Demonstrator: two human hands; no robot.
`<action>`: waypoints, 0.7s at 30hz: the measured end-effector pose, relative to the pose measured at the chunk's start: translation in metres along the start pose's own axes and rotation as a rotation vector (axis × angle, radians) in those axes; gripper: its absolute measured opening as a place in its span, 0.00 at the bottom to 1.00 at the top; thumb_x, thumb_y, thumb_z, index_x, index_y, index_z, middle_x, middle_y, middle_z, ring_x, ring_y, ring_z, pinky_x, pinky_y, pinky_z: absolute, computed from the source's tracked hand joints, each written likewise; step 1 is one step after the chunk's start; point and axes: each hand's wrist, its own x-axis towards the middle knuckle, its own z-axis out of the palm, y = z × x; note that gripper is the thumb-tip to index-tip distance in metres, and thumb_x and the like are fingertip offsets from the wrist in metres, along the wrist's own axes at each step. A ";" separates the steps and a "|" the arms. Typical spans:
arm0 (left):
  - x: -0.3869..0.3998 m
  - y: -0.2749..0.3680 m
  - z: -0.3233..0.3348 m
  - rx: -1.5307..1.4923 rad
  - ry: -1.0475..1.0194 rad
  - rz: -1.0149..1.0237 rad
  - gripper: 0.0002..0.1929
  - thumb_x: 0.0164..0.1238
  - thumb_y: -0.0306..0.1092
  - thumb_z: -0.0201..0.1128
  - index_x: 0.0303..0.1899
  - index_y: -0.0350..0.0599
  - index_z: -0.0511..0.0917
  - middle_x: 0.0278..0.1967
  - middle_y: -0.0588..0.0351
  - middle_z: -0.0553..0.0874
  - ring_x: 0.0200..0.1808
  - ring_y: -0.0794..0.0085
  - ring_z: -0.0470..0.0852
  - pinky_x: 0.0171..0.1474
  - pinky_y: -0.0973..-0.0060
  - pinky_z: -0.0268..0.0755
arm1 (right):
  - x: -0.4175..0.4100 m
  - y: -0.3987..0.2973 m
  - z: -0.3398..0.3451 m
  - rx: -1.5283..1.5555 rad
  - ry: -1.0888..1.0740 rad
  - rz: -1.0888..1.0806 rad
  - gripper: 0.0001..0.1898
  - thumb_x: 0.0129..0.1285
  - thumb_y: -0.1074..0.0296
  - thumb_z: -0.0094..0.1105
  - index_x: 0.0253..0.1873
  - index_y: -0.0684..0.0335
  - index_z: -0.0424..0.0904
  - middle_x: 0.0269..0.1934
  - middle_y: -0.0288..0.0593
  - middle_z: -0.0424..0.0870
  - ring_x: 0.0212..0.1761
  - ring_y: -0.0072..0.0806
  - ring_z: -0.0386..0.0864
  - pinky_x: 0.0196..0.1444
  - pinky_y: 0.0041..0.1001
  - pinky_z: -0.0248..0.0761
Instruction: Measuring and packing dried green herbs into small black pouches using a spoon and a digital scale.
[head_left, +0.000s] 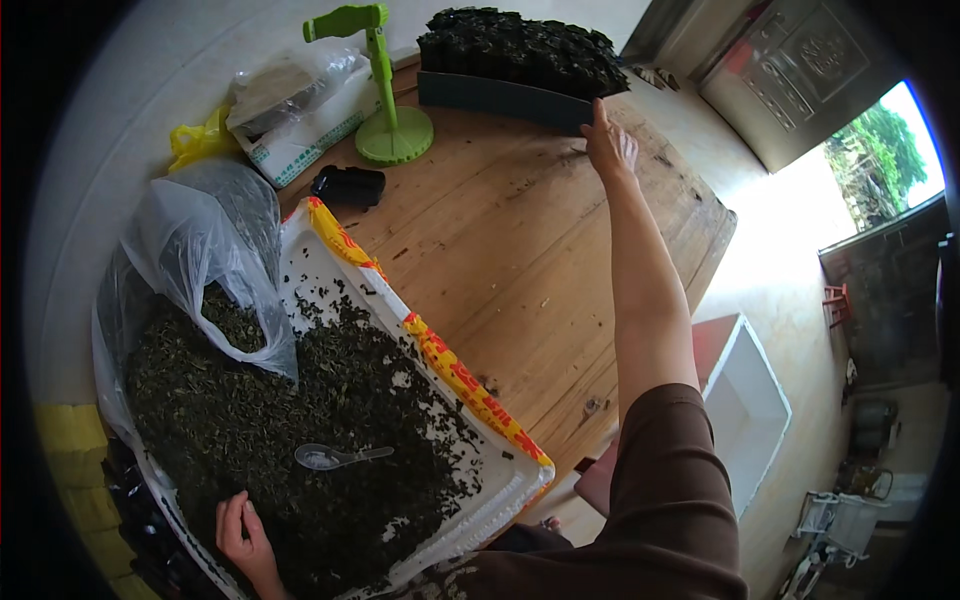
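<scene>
My right hand (612, 148) reaches over the far part of the wooden table, its index finger extended to the near right corner of a dark tray (504, 100). Dark, shiny packets (521, 46) stand packed in rows in that tray. Nothing shows in this hand. Low at the left, my left hand (244, 534) is over dried tea-like leaves (330, 409), fingers bent; whether it holds anything is hidden. The leaves fill a white foam tray (487, 491) with yellow and red tape along its rim. A clear plastic spoon (341, 456) rests on the leaves.
A clear plastic bag (214, 247) lies over the leaves. Behind it are a white box (311, 139), a yellow bag (202, 140), a black object (349, 186) and a green stand (394, 135) on the wooden table (517, 262). A white foam box (746, 405) stands right of the table.
</scene>
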 end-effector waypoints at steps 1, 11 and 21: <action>-0.001 -0.002 0.000 -0.004 -0.013 0.011 0.07 0.66 0.16 0.58 0.43 0.30 0.80 0.33 0.45 0.81 0.32 0.58 0.80 0.36 0.68 0.72 | -0.010 0.004 -0.005 -0.009 -0.004 0.014 0.27 0.67 0.57 0.60 0.68 0.51 0.64 0.45 0.52 0.87 0.48 0.52 0.85 0.48 0.45 0.74; -0.004 -0.011 -0.017 0.019 0.005 0.126 0.07 0.75 0.23 0.57 0.47 0.30 0.81 0.36 0.50 0.82 0.35 0.68 0.80 0.39 0.74 0.73 | -0.240 0.094 -0.145 -0.017 -0.005 0.055 0.16 0.65 0.66 0.61 0.57 0.58 0.79 0.50 0.48 0.84 0.48 0.49 0.83 0.48 0.42 0.76; -0.012 -0.017 -0.016 -0.160 -0.009 0.254 0.07 0.71 0.19 0.58 0.46 0.31 0.81 0.36 0.49 0.83 0.36 0.65 0.81 0.42 0.74 0.74 | -0.506 0.079 -0.288 0.296 -0.845 0.414 0.51 0.46 0.46 0.79 0.74 0.58 0.64 0.56 0.59 0.82 0.59 0.52 0.80 0.61 0.40 0.72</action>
